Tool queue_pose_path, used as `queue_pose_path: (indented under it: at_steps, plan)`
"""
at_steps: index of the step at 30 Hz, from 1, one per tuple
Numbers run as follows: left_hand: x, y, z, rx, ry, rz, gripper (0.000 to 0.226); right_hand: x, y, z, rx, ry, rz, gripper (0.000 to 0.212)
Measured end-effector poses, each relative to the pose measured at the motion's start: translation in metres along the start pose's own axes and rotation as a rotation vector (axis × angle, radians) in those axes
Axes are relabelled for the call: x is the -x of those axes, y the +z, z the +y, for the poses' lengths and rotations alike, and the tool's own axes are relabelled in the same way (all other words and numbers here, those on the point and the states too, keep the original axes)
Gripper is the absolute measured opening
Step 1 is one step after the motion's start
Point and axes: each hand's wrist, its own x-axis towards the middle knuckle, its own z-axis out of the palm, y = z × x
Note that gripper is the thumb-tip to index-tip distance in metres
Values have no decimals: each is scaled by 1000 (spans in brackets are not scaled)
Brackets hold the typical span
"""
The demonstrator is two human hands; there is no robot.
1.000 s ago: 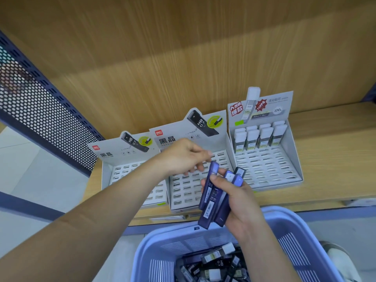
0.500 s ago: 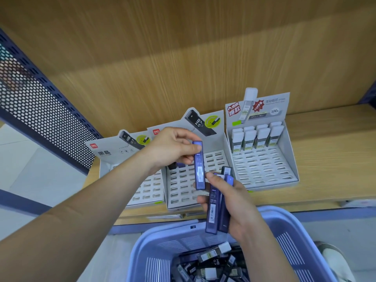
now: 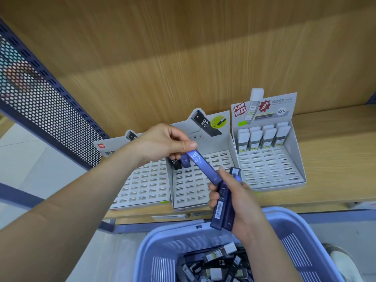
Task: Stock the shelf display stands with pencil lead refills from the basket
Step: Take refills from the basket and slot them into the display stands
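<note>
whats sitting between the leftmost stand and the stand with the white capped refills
The middle display stand, seen in the head view, with two dark refills standing in its back row. The left hand holds a purple refill over it.

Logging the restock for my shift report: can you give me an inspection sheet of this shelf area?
surface: wooden shelf, no spills seen.
job's things: left stand visible slots unfilled; middle stand has two refills at back; right stand has white-capped refills at back; basket holds more.
clutter: nothing seen.
grips: left hand pinches purple refill; right hand holds bundle of refills.
cables: nothing seen.
surroundings: perforated metal panel left, wood back panel behind.
</note>
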Motion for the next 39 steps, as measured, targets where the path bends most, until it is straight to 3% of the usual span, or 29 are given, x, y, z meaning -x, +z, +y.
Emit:
queue_pose_path:
  at_steps: [4, 10, 16, 30, 39]
  plan:
    - [-6, -11, -2, -211, 17, 99, 21, -4, -1, 2, -61, 46, 54, 32]
    - [-5, -25, -14, -519, 83, 211, 2, -3, -5, 1, -236, 94, 21, 4]
    - [-3, -10, -36, -749, 144, 234, 15, -4, -3, 2, -188, 20, 39, 16]
    - [-11, 13, -49, -928, 314, 178, 20, -1, -4, 1, -150, -14, 80, 18]
    - [-12, 24, -57, -923, 325, 291, 17, 0, -3, 2, -60, -34, 103, 14]
